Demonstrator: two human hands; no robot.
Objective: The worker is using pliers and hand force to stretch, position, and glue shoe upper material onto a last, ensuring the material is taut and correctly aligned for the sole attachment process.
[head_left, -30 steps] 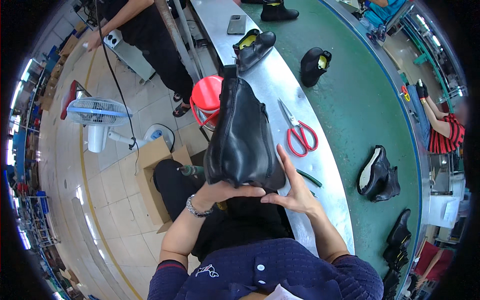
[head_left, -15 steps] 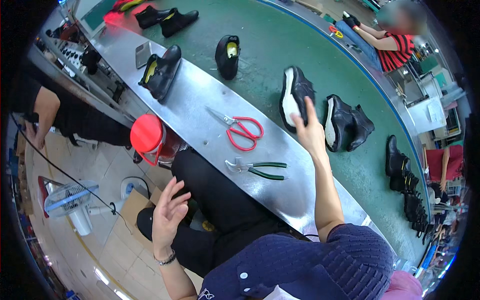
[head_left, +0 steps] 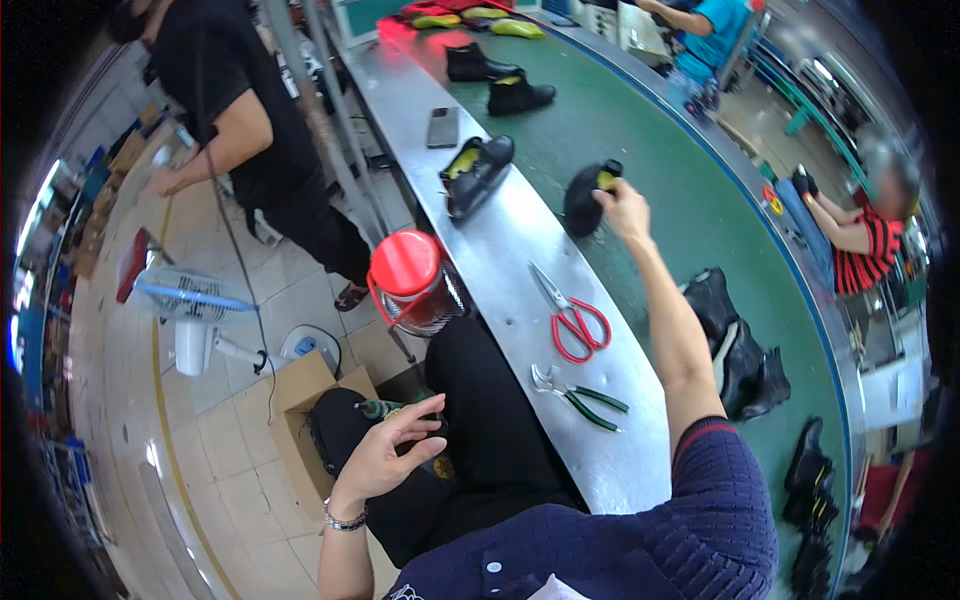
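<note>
My right hand (head_left: pixel 627 212) pinches the opening of a black shoe (head_left: pixel 583 203) with a yellow lining, over the green belt (head_left: pixel 650 150). My left hand (head_left: pixel 388 458) hovers above my lap, empty, its fingers stretched and apart. On the metal ledge (head_left: pixel 420 95) in front of me lie red-handled scissors (head_left: pixel 574 322) and green-handled pliers (head_left: pixel 580 397). Another black shoe (head_left: pixel 478 176) rests farther up the ledge. Right of my forearm several black shoes (head_left: pixel 735 365) sit on the belt, partly covering one another.
A grey phone (head_left: pixel 442 128) lies on the ledge. Below it stands a red-lidded container (head_left: pixel 407 265). On the floor are a fan (head_left: pixel 195 300) and a cardboard box (head_left: pixel 300 400). A person in black (head_left: pixel 225 120) stands at left; others sit across the belt. More black shoes (head_left: pixel 810 470) line the right.
My right hand has gone from beside a white-soled shoe to the yellow-lined one and gripped it. The view has swung left. My left hand has tipped over, palm lower.
</note>
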